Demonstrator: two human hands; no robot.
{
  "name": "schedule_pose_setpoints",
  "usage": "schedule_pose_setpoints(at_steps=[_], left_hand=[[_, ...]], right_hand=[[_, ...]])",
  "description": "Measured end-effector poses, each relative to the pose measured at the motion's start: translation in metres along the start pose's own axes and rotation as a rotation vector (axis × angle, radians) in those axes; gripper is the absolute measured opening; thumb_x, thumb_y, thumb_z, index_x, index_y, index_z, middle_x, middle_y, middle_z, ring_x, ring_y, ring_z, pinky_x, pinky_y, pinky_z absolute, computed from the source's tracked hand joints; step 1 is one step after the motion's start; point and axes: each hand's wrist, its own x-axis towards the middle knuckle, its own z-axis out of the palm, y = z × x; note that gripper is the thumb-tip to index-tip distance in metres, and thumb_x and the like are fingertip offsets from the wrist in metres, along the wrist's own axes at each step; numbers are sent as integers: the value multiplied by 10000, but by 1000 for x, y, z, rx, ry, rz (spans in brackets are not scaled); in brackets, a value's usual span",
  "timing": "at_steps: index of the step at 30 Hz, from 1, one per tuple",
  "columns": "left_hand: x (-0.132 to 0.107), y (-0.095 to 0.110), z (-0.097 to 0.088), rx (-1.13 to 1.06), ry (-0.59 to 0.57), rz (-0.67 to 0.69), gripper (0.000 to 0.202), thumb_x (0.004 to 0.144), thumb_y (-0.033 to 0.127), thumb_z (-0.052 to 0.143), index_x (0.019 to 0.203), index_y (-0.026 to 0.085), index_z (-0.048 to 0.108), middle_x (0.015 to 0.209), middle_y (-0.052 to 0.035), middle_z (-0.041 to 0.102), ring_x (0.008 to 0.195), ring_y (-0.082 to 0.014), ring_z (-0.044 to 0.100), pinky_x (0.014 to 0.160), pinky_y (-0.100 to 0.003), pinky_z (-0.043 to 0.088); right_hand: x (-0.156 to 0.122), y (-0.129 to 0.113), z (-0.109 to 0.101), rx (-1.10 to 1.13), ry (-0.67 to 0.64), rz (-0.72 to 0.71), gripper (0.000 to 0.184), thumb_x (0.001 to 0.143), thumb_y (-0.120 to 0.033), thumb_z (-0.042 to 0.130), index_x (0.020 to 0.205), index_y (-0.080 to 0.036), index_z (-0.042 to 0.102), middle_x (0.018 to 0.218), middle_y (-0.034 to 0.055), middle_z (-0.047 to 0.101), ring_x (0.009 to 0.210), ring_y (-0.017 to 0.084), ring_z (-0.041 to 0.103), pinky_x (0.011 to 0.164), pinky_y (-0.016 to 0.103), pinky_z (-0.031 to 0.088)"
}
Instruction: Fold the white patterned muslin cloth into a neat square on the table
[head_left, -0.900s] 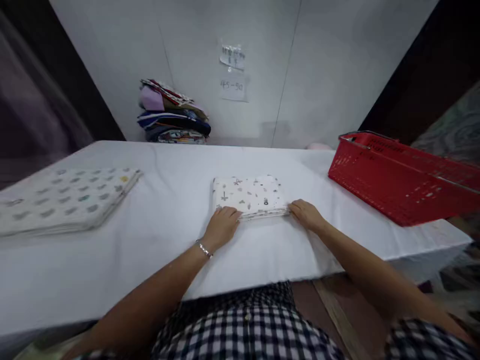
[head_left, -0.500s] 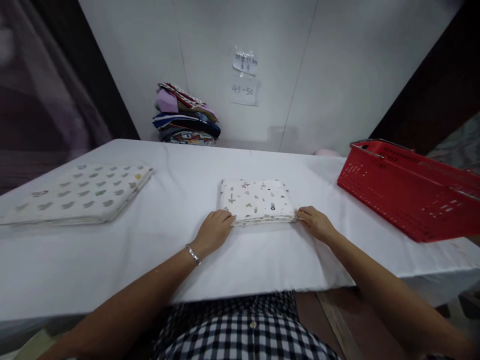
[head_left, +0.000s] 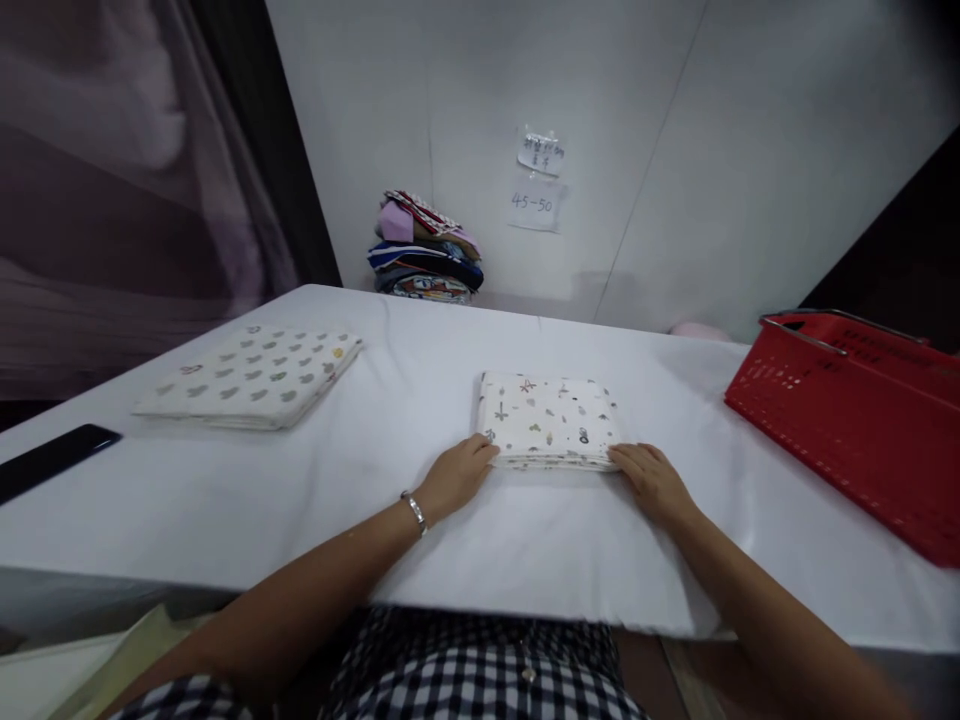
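A folded white cloth (head_left: 551, 415) with small printed motifs lies flat in front of me on the white-covered table. At its near left corner, my left hand (head_left: 457, 478) is closed, the fingertips gripping the edge; a silver bracelet circles that wrist. My right hand (head_left: 654, 485) has the near right corner between its fingers and thumb, the thumb mostly hidden. The folded layers show along the near edge between the hands. Farther left lies a larger folded white cloth (head_left: 259, 378) with grey leaf-like prints, out of reach of both hands.
A red plastic basket (head_left: 862, 420) with metal handles stands on the table (head_left: 360, 510) at right. A black phone-like object (head_left: 56, 460) lies near the left edge. Stacked folded fabrics (head_left: 427, 250) rest against the back wall, below and left of paper signs (head_left: 534, 205).
My view has turned left, so everything appears farther right and the black phone-like object is now visible. Both hands stay at the near corners of the small folded cloth.
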Motion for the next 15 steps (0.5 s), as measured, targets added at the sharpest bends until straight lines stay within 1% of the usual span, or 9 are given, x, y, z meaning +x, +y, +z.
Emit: schedule_pose_setpoints(at_steps=[2, 5, 8, 10, 12, 13, 15], left_hand=[[-2, 13, 2, -46, -39, 48, 255, 859, 140, 447, 1096, 190, 526, 1074, -67, 549, 909, -177, 567, 759, -295, 487], [-6, 31, 5, -109, -90, 170, 288, 867, 182, 457, 1152, 178, 500, 1097, -86, 546, 948, -192, 560, 786, -305, 489], [-10, 36, 2, -181, -105, 211, 319, 870, 226, 478, 1185, 177, 484, 1128, -91, 545, 956, -197, 565, 786, -312, 494], [-11, 29, -3, -257, -92, 215, 310, 873, 249, 490, 1180, 204, 493, 1140, -67, 551, 964, -176, 570, 802, -291, 491], [-8, 18, -8, -311, -41, 197, 281, 882, 271, 486, 1158, 223, 514, 1145, -46, 556, 987, -159, 569, 822, -273, 486], [-4, 10, -10, -318, -5, 170, 264, 888, 275, 476, 1142, 226, 527, 1145, -40, 558, 991, -153, 569, 826, -269, 486], [8, -6, -13, -284, 71, 71, 249, 890, 254, 460, 1123, 225, 543, 1153, -38, 555, 1001, -152, 566, 834, -276, 488]], right_hand=[[-6, 14, 3, -22, 20, 25, 420, 814, -46, 370, 1154, -181, 576, 1152, 95, 634, 1060, 199, 571, 948, 412, 370], [-15, 30, 10, -28, 62, 75, 438, 776, -36, 368, 1124, -182, 592, 1141, 91, 643, 1074, 199, 574, 943, 414, 375], [-17, 31, 12, -33, 74, 118, 432, 776, -71, 377, 1138, -184, 583, 1150, 90, 641, 1099, 223, 564, 949, 459, 370], [-13, 19, 8, -18, 75, 135, 463, 780, -88, 379, 1195, -198, 551, 1185, 86, 623, 1143, 237, 537, 966, 494, 352], [-2, 0, 1, 33, 91, 113, 491, 795, -111, 386, 1262, -210, 500, 1226, 86, 597, 1197, 241, 494, 991, 509, 332], [5, -13, -2, 71, 105, 88, 493, 808, -129, 397, 1286, -214, 477, 1238, 88, 588, 1215, 240, 477, 1006, 510, 322], [24, -41, -9, 149, 119, 33, 479, 838, -169, 420, 1313, -225, 447, 1250, 90, 580, 1236, 235, 456, 1027, 504, 308]])
